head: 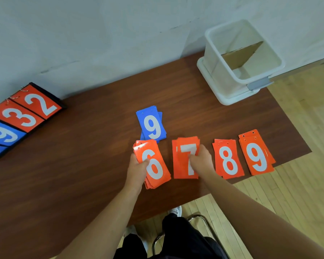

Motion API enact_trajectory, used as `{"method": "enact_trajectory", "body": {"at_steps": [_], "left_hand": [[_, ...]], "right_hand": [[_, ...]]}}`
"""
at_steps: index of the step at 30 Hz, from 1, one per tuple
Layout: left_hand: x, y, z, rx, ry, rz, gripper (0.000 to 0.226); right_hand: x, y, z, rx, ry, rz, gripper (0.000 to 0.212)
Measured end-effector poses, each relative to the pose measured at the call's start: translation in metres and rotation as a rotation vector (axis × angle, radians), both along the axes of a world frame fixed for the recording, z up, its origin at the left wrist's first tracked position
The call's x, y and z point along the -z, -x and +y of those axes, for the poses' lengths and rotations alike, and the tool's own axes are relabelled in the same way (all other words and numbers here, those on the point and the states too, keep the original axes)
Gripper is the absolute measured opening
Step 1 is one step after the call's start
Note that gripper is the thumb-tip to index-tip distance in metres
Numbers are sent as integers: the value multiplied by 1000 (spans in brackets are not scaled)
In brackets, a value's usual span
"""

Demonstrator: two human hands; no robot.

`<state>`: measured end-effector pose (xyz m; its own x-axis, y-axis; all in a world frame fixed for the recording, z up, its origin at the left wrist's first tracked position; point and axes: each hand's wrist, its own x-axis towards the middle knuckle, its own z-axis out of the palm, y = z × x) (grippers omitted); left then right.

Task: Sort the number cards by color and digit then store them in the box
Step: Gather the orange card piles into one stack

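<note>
1. A person's left hand point(137, 170), its arm stretched forward over the table point(73, 156), grips a fanned orange stack point(155, 165) topped by a 6, thumb pressed across the top card.
2. The right hand point(201, 159) reaches in from the lower right and lies over the right edge of the orange 7 pile point(183, 161). Its fingers bend down onto the top card; whether they pinch it cannot be told.
3. The orange 8 pile point(228, 159) and orange 9 pile point(256, 156) continue the row rightward. The blue 9 pile point(152, 126) lies just behind the 6.
4. The white box point(219, 75) stands open at the table's far right corner, well apart from the cards.
</note>
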<state>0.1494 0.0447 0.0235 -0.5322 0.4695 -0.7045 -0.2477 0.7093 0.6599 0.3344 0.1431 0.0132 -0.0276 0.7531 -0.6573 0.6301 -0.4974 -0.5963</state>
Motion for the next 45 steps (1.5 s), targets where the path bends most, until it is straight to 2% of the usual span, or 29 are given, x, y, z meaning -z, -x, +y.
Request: {"method": "enact_trajectory", "body": {"at_steps": [3,7,11,14,17,19,21,24,27,30,34,37,39,42,45], "left_hand": [[-1,-3,10,36,-18,22,49],[-9,-23,30,78,-183,-115,48],[-14,-51,50,196,-222,-203,35],[-12,-62,57,295,-216,-171,42],[-10,-67,66,262,-154,-161,49],[-9,-68,71,244,-125,-172,51],[-8,-68,72,250,-116,-178,50],[-4,-68,72,246,-103,-185,51],[1,-67,76,256,-71,-190,54],[3,-65,78,260,-56,-188,54],[5,-62,80,244,-32,-161,52],[4,-60,84,240,0,-97,51],[2,-59,90,241,11,-46,51],[-2,-63,100,285,-1,-32,45],[-9,-78,112,303,-67,-162,39]], "right_hand": [[-19,-2,21,101,101,158,47],[-26,2,22,-84,-34,138,44],[-25,2,13,-194,-193,-83,46],[-24,-6,10,-267,-236,-183,50],[-21,-34,20,-113,-252,-237,49],[-14,-59,26,-82,-285,-428,51],[-4,-79,28,-92,-236,-592,58],[9,-88,25,-91,-121,-677,74],[17,-83,24,-103,-90,-738,85],[17,-75,30,-45,13,-699,94],[17,-67,33,-42,6,-571,78],[12,-67,36,46,-47,-351,47],[0,-68,43,169,-44,-125,36],[-20,-67,55,243,-23,145,31],[-27,-65,60,110,-34,153,40]]}}
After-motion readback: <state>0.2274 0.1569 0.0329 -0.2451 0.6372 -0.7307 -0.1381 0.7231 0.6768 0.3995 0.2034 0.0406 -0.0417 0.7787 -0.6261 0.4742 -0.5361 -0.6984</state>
